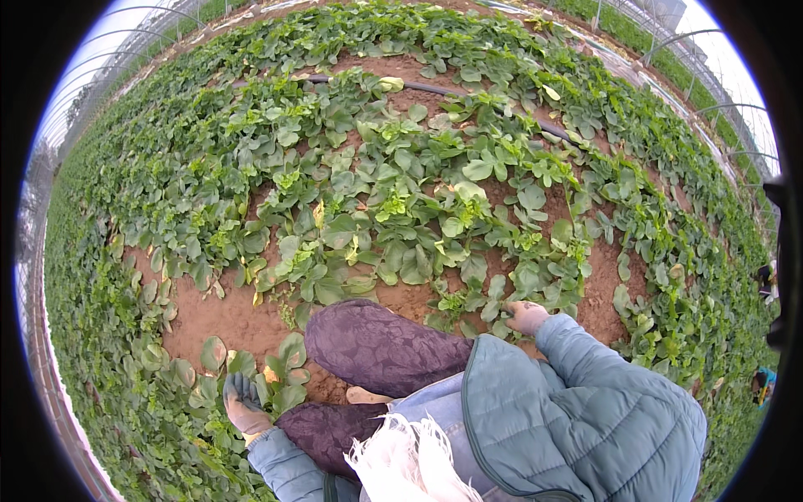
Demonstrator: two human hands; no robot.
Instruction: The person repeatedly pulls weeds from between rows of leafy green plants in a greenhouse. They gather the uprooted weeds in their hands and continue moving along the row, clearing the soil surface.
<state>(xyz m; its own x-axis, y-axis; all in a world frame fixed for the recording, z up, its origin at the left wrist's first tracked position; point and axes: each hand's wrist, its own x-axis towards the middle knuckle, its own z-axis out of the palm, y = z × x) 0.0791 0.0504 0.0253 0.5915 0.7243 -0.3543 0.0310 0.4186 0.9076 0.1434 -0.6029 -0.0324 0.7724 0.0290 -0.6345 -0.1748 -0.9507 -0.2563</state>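
- head view: left hand [243, 407] near 7 o'clock, fingers extended beside leaves [292, 351] at its 1 o'clock; i can't tell its hold.
- right hand [526, 317] at 4 o'clock, against a plant [530, 278]; fingertips hidden, hold unclear.
- hose [431, 87], 12 o'clock.

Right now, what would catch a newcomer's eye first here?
Probably the dark purple patterned fabric over the knees, at lower centre against reddish-brown soil. Next, the quilted blue-green jacket at lower right, beside a white fringed cloth. The right hand is by broad green leaves right of centre, the left hand at lower left.
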